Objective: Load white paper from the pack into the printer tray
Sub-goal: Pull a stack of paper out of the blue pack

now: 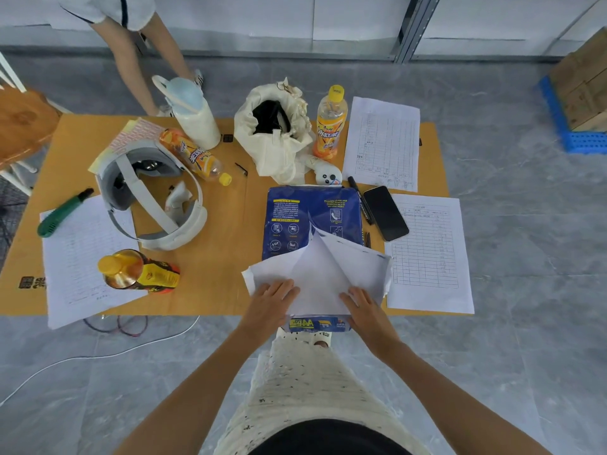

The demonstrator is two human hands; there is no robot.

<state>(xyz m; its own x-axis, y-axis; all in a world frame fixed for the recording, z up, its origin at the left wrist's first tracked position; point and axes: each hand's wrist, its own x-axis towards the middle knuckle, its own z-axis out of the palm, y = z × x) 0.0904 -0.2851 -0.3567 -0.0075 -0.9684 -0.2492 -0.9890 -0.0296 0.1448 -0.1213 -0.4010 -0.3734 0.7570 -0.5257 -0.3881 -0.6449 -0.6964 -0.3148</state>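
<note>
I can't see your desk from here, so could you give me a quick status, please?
Both hands, left hand and right hand, on the wrapper flaps. Paper pack torn open. No printer in view.

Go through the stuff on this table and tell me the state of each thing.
Blue paper pack: torn open, wrapper flaps folded out.
Orange bottle by headset: lying down, capped.
Orange bottle by bag: upright, capped.
Cream cloth bag: open.
Black phone: screen dark.
Left hand: on wrapper.
Right hand: on wrapper.

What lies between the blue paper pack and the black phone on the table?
In the head view, a black marker pen lies between the blue paper pack and the black phone, alongside the pack's right edge.
</note>
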